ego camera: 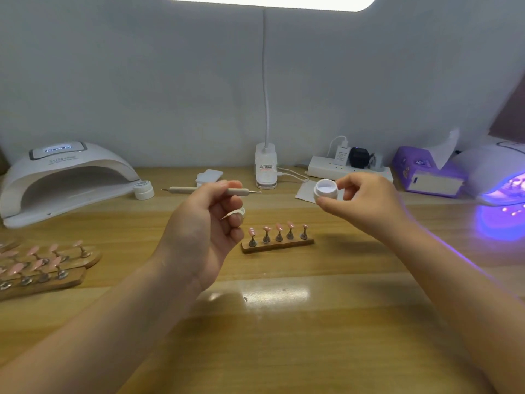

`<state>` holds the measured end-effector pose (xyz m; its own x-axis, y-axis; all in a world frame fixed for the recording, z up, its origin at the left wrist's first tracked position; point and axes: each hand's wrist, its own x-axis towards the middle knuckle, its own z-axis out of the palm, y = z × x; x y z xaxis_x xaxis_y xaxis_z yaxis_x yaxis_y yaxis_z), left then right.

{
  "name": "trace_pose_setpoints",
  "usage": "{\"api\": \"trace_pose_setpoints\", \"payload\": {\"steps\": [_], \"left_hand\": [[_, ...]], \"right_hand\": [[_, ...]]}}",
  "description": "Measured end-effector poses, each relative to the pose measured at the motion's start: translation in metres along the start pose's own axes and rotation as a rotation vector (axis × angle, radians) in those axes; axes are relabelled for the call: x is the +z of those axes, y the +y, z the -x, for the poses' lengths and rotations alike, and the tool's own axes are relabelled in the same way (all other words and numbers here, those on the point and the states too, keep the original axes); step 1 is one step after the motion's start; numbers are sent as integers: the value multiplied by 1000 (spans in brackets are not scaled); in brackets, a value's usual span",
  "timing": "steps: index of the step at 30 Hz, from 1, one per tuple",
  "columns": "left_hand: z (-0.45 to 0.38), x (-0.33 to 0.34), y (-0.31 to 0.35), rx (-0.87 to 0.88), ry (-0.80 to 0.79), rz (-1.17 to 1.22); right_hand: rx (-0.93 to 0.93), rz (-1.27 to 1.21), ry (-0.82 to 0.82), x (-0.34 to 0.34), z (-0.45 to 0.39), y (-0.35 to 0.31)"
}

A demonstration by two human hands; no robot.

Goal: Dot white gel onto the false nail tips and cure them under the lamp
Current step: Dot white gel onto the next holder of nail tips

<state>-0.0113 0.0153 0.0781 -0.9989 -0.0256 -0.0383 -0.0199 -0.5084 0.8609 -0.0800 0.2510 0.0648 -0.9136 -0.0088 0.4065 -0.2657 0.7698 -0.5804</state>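
My left hand (204,226) pinches a pale dotting tool (184,190) between thumb and fingertips, held level above the table, and its lower fingers curl round a small white lid (238,212). My right hand (360,203) grips an open white gel jar (325,189), tilted so the white gel inside shows. Between and below the hands, a wooden stand (277,245) carries several pink false nail tips (279,226) on metal posts. One curing lamp (500,177) glows purple at the right edge. Another curing lamp (61,180) sits unlit inside at the left.
More wooden stands with pink tips (37,265) lie at the left edge. A second white jar (144,189) stands by the left lamp. At the back are a desk lamp base (265,169), a power strip (335,169), a purple tissue pack (426,172) and white pads (208,177).
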Motion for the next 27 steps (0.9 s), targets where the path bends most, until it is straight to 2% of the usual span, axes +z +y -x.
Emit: {"api": "trace_pose_setpoints", "payload": {"steps": [4, 11, 27], "left_hand": [[0, 0, -1, 15, -27, 3], [-1, -2, -4, 2, 7, 3], [-3, -3, -7, -55, 70, 13]], "right_hand": [[126, -3, -49, 8, -4, 23], [184, 16, -137, 18, -2, 42], [171, 237, -277, 17, -1, 37]]}}
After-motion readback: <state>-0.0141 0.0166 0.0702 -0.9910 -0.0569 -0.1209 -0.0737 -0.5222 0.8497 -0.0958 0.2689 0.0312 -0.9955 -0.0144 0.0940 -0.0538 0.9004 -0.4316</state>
